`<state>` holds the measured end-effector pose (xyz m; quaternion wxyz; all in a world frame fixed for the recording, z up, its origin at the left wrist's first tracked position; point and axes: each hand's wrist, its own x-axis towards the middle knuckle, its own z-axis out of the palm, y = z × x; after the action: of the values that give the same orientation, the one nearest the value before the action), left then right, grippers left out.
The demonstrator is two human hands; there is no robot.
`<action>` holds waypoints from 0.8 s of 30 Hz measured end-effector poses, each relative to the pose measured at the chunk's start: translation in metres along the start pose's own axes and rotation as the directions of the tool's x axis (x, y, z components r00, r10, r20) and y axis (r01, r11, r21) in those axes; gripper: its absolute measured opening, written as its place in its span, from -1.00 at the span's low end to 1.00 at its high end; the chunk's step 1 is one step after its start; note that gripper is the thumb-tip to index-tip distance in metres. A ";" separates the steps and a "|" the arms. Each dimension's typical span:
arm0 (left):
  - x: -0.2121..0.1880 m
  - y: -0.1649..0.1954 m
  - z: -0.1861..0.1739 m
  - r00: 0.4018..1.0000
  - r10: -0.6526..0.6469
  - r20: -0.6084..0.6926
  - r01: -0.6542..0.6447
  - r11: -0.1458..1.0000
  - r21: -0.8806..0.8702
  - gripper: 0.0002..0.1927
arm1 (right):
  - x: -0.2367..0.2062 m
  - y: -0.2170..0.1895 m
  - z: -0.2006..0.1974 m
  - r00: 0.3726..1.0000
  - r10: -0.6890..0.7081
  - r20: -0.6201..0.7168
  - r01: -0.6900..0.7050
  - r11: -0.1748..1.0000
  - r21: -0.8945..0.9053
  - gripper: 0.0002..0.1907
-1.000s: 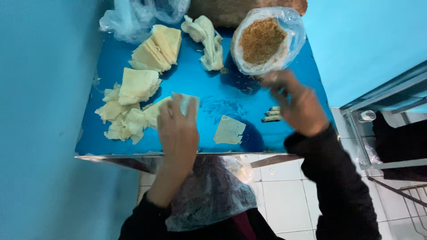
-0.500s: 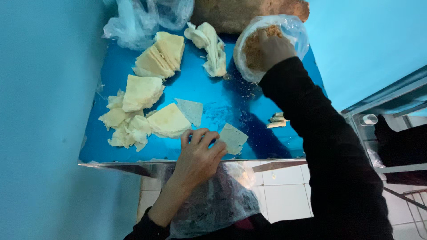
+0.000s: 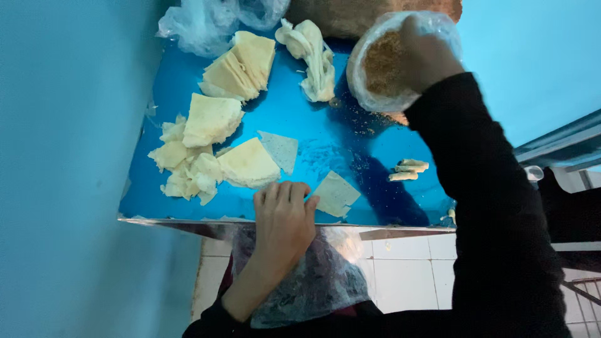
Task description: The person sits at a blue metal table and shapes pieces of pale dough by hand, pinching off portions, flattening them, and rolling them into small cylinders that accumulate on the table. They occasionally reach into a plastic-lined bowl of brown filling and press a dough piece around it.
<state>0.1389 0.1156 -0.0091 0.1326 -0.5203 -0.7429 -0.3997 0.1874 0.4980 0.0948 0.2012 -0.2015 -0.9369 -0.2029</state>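
Filling is being gathered: the right hand is reaching into the bag of brown filling, grip hidden; the left hand, unclenched, is pinning the triangular wrapper, onto which a portion is probably being placed next.

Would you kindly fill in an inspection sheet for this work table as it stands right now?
Surface: shiny blue table, crumbs scattered near the bag.
Job's things: single wrapper sheet at the front edge; bag of brown filling; two rolled pieces.
Clutter: wrapper stacks, torn scraps, crumpled plastic, plastic over the lap.
Grippers: left hand flat at the table edge beside the sheet; right hand inside the bag.
Cables: nothing seen.
Surroundings: blue walls, white tiled floor.
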 end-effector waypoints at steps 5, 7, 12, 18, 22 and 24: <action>-0.003 0.005 -0.004 0.996 0.006 0.090 -0.011 0.998 0.057 -0.86 | -0.058 -0.010 -0.050 0.963 0.059 0.262 -0.233 0.672 0.703 -0.56; -0.003 0.008 -0.002 0.997 -0.012 0.073 0.009 0.999 0.044 -0.87 | -0.081 -0.053 -0.057 0.929 -0.210 0.305 -0.358 -0.299 0.884 -0.69; -0.005 0.012 -0.001 0.996 -0.049 0.079 0.047 0.998 0.029 -0.85 | -0.155 -0.158 -0.068 0.971 -0.219 0.095 -0.014 0.344 0.939 -0.78; -0.006 0.010 0.000 0.996 -0.033 0.084 0.028 0.998 0.054 -0.85 | -0.181 -0.174 -0.063 0.988 -0.151 -0.016 0.111 0.641 0.759 -0.77; -0.008 0.011 0.001 0.999 -0.028 0.045 0.025 0.997 0.071 -0.85 | -0.194 -0.174 -0.065 0.980 -0.140 -0.142 0.200 0.700 0.686 -0.67; -0.009 0.011 0.001 0.999 -0.027 0.043 0.024 0.997 0.067 -0.85 | -0.196 -0.175 -0.069 0.994 -0.082 -0.076 0.112 0.698 0.707 -0.65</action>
<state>0.1526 0.1124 -0.0103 0.1285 -0.5148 -0.7650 -0.3650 0.2911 0.2619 0.0101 0.2705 -0.0550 -0.9479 0.1593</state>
